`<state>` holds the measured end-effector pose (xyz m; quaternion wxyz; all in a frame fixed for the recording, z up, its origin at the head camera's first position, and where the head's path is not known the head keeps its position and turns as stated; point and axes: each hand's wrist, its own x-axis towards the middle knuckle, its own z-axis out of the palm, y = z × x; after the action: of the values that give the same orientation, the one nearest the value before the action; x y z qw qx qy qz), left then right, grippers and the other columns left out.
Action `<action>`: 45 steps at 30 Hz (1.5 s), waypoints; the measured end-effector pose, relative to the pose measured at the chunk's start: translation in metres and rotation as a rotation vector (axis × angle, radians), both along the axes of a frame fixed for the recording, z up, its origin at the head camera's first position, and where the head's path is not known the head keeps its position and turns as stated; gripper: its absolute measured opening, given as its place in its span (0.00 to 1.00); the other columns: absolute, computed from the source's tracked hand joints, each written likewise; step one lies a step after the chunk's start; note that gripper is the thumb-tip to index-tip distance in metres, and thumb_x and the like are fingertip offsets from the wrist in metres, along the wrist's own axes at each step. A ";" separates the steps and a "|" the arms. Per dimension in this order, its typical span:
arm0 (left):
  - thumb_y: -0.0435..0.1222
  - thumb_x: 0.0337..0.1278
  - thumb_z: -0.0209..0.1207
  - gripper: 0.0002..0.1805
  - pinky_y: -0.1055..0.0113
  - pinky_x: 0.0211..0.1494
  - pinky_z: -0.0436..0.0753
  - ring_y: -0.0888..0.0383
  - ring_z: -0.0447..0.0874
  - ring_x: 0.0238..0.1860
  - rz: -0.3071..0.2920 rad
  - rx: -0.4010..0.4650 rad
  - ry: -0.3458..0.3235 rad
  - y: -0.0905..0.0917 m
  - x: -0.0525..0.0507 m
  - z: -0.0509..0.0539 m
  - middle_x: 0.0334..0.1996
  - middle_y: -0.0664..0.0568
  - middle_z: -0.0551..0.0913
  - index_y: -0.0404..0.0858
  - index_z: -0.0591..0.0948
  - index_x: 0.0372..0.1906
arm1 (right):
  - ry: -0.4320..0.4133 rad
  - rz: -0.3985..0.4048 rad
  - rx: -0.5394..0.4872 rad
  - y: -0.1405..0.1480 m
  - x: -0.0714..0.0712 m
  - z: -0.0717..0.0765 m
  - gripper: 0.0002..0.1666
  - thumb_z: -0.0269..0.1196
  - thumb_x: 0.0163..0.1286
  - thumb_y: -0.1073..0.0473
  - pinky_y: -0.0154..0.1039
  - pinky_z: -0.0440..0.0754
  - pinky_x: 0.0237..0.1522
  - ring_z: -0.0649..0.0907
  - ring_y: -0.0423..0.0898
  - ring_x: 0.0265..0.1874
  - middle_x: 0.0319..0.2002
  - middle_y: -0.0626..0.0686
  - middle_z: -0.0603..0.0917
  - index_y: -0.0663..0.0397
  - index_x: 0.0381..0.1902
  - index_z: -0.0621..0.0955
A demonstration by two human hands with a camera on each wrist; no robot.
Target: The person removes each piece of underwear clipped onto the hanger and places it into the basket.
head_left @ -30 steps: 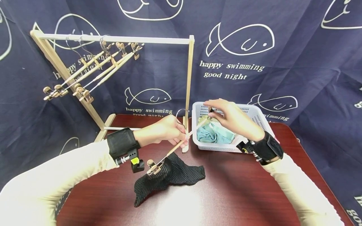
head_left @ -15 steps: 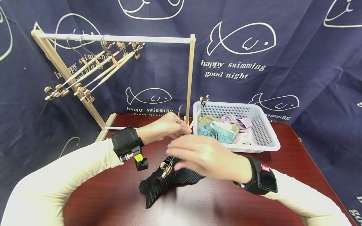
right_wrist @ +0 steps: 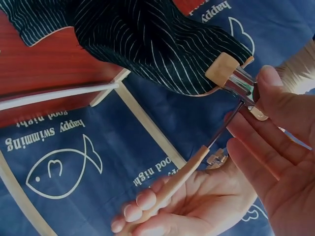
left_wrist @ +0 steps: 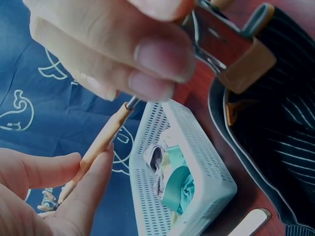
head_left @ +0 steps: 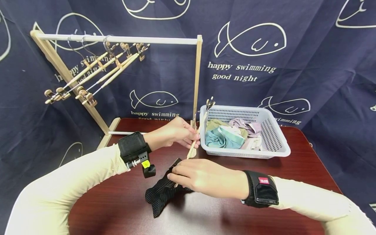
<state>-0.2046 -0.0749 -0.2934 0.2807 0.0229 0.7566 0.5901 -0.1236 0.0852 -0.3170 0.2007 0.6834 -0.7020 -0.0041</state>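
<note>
My left hand [head_left: 184, 133] holds the wooden bar of a clip hanger [head_left: 192, 148] in front of the rack's right post. My right hand [head_left: 202, 176] pinches the clip [right_wrist: 229, 73] at the hanger's near end, which is hidden under that hand in the head view. The right wrist view shows this clip's wooden pad lying over the edge of a black striped garment [head_left: 161, 195], shaped like shorts, on the table. Inside the garment's opening, the left wrist view shows dark striped cloth. The hanger's other clip [head_left: 210, 103] points up and away by the basket, gripping nothing.
A wooden rack [head_left: 117, 39] at the back left carries several clip hangers [head_left: 102, 73]. Right of its post stands a white perforated basket [head_left: 273, 133] with teal, olive, lilac and white clothes. The red-brown table [head_left: 296, 176] ends in front of a fish-print curtain [head_left: 249, 19].
My right hand has left the hanger's far clip above the basket and come down leftward to the near clip at the striped garment. My left hand keeps its hold on the bar, which has turned.
</note>
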 end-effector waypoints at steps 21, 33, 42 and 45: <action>0.26 0.62 0.61 0.11 0.61 0.41 0.87 0.59 0.88 0.27 -0.031 -0.001 0.029 -0.002 0.002 -0.003 0.24 0.47 0.86 0.20 0.82 0.45 | 0.111 0.102 -0.082 0.005 -0.005 0.001 0.11 0.59 0.68 0.64 0.34 0.79 0.48 0.80 0.41 0.40 0.40 0.47 0.82 0.55 0.47 0.83; 0.25 0.61 0.61 0.07 0.65 0.37 0.87 0.58 0.88 0.28 -0.026 0.012 0.028 -0.001 0.004 -0.005 0.26 0.45 0.87 0.22 0.83 0.41 | 0.091 0.120 -0.131 0.005 -0.005 -0.005 0.11 0.56 0.69 0.64 0.34 0.80 0.45 0.81 0.41 0.37 0.38 0.48 0.83 0.56 0.44 0.84; 0.25 0.61 0.62 0.07 0.63 0.38 0.87 0.57 0.88 0.28 -0.030 0.013 0.045 0.001 0.005 -0.004 0.26 0.44 0.87 0.23 0.83 0.41 | 0.100 0.119 -0.142 0.006 -0.006 -0.007 0.11 0.53 0.73 0.63 0.33 0.80 0.46 0.81 0.41 0.37 0.37 0.47 0.83 0.55 0.43 0.84; 0.25 0.61 0.62 0.07 0.63 0.38 0.87 0.57 0.89 0.28 -0.032 0.013 0.051 0.001 0.005 -0.003 0.26 0.44 0.87 0.22 0.83 0.41 | 0.098 0.116 -0.150 0.007 -0.006 -0.007 0.10 0.56 0.70 0.64 0.33 0.80 0.47 0.82 0.40 0.37 0.37 0.47 0.83 0.56 0.43 0.84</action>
<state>-0.1997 -0.0739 -0.2962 0.2704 0.0518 0.7592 0.5898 -0.1291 0.0918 -0.3240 0.2854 0.7047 -0.6490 0.0267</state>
